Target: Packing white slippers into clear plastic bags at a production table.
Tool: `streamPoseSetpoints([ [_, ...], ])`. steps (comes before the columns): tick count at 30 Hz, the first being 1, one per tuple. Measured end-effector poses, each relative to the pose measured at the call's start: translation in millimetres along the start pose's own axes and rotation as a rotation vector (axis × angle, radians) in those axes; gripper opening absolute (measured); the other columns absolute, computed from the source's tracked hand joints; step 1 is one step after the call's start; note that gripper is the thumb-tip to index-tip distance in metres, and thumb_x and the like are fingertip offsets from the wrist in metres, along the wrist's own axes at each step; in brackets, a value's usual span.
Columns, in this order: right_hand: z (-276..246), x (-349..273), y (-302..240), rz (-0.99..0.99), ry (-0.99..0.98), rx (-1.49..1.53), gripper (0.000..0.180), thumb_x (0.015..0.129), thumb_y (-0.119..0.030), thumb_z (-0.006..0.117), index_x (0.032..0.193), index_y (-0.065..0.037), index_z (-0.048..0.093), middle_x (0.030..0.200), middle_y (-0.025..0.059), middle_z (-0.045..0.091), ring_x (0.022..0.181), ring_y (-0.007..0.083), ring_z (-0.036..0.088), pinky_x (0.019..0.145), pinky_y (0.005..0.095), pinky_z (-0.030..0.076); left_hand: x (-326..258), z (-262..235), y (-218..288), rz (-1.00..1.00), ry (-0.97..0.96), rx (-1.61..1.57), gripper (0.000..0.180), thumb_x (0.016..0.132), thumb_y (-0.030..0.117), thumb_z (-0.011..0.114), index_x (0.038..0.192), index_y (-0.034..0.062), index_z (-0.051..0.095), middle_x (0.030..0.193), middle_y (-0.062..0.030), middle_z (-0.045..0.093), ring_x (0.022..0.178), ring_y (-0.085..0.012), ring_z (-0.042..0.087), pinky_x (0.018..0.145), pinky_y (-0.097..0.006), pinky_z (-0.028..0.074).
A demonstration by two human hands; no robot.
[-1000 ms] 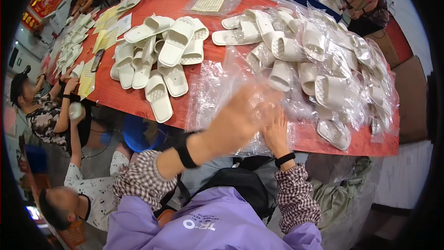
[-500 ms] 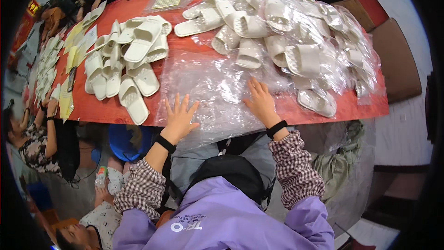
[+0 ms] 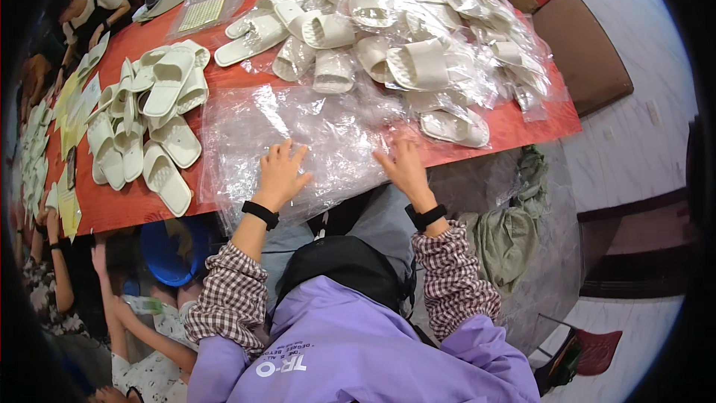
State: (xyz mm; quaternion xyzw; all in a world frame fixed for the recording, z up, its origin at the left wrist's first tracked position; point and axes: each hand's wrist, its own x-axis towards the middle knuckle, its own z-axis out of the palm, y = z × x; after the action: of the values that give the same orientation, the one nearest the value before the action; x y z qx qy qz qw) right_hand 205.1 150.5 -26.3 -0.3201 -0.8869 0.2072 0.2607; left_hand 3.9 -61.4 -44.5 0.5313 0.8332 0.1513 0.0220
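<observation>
My left hand (image 3: pixel 282 174) rests on a stack of clear plastic bags (image 3: pixel 298 119) at the front of the table, its fingers apart. By the right edge of the same bags is my right hand (image 3: pixel 406 169), also with spread fingers and holding nothing. Whether it touches the plastic is hard to tell. Beyond the bags lies a heap of white slippers in clear bags (image 3: pixel 418 63), reaching to the right. A pile of unwrapped white slippers (image 3: pixel 173 80) sits to the left of the bags.
The red-covered table (image 3: pixel 112 207) also carries a sheet of small yellow labels (image 3: pixel 201 13) and yellow papers (image 3: pixel 69 205). A blue tub (image 3: pixel 168 257) stands below its front edge. Other people sit at the left. A cardboard box (image 3: pixel 585 52) is at the right.
The whole view has shifted and tilted, moving the table leftward in the picture. Both my hands remain open at the plastic bags. A person at the lower left has stretched out an arm.
</observation>
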Motion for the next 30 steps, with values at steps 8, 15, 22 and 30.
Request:
streamPoseSetpoints([
  [8, 53.4, -20.0, -3.3, -0.054, -0.164, 0.153, 0.050, 0.076, -0.014, 0.072, 0.111, 0.003, 0.041, 0.103, 0.0309, 0.052, 0.095, 0.0498, 0.053, 0.080, 0.0532, 0.045, 1.4, 1.2, -16.5, -0.022, 0.023, -0.075, 0.055, 0.076, 0.039, 0.070, 0.124, 0.0156, 0.056, 0.131, -0.0130, 0.045, 0.118, -0.0340, 0.042, 0.091, -0.053, 0.038],
  [15, 13.4, 13.7, -13.1, -0.005, -0.344, 0.179, 0.031, 0.084, -0.017, 0.065, 0.107, 0.001, 0.055, 0.100, 0.0233, 0.059, 0.094, 0.0421, 0.058, 0.076, 0.0467, 0.048, -8.5, -2.9, -21.2, -0.016, 0.020, 0.038, 0.068, 0.073, 0.036, 0.075, 0.133, 0.0174, 0.048, 0.133, -0.0111, 0.043, 0.117, -0.0325, 0.043, 0.088, -0.052, 0.040],
  [22, -11.4, 93.2, -24.6, -0.292, 0.104, 0.169, 0.021, 0.086, 0.001, 0.051, 0.104, -0.002, 0.061, 0.099, 0.0185, 0.065, 0.086, 0.0364, 0.063, 0.074, 0.0408, 0.050, 13.0, -3.2, -25.1, -0.007, -0.096, 0.093, 0.079, 0.068, 0.039, 0.079, 0.135, 0.0154, 0.046, 0.138, -0.0110, 0.041, 0.118, -0.0312, 0.043, 0.090, -0.047, 0.039],
  [30, 46.0, 197.2, -54.8, -0.159, -0.231, 0.239, 0.031, 0.085, 0.001, 0.053, 0.116, -0.003, 0.058, 0.110, 0.0150, 0.064, 0.091, 0.0263, 0.065, 0.072, 0.0348, 0.053, 20.6, -13.5, -28.5, 0.049, -0.146, 0.044, 0.084, 0.061, 0.039, 0.083, 0.132, 0.0124, 0.047, 0.148, -0.0107, 0.034, 0.127, -0.0309, 0.036, 0.096, -0.047, 0.035],
])
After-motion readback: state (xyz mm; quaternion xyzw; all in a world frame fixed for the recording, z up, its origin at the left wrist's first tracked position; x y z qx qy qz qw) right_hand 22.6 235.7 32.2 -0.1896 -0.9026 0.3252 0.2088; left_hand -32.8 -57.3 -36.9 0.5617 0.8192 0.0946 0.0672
